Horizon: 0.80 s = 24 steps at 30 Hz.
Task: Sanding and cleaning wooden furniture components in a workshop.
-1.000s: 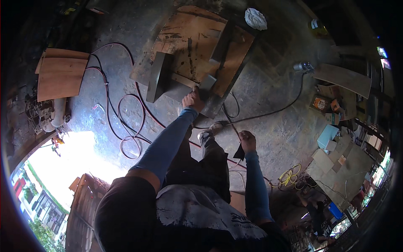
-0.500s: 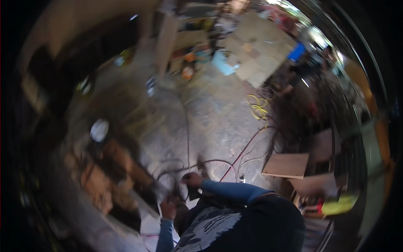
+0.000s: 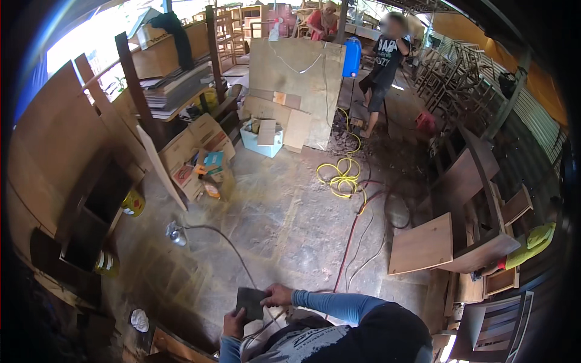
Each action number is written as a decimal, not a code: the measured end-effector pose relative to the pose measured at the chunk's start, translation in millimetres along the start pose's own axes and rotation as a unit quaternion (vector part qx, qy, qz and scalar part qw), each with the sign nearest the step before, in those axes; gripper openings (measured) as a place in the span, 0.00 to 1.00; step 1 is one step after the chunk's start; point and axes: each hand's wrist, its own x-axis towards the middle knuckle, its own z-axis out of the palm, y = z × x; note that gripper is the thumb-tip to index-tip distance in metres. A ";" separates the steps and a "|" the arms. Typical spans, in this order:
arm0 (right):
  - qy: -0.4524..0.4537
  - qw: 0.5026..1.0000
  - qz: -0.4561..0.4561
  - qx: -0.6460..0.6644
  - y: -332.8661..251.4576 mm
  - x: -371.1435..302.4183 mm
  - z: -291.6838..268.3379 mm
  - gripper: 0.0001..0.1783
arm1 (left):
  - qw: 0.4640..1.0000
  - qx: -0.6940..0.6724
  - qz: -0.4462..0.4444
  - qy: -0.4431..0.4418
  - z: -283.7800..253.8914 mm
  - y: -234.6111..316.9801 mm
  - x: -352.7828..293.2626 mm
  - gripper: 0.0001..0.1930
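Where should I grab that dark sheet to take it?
I'd pinch the sheet by its far edge, coming from the far side: it looks thin and flat, that edge is free, and the left grip holds its near left corner, the right grip its right side.

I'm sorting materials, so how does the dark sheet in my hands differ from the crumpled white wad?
The sheet is dark grey; the wad is white. The sheet looks flat and straight-edged; the wad, crumpled and rounded. Your left hand and right hand hold the sheet; neither touches the wad.
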 end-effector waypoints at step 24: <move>0.516 0.838 0.134 0.113 194.5 62.2 -679.4 0.25 | 0.998 -0.003 -0.056 -0.015 428.6 300.9 761.1 0.13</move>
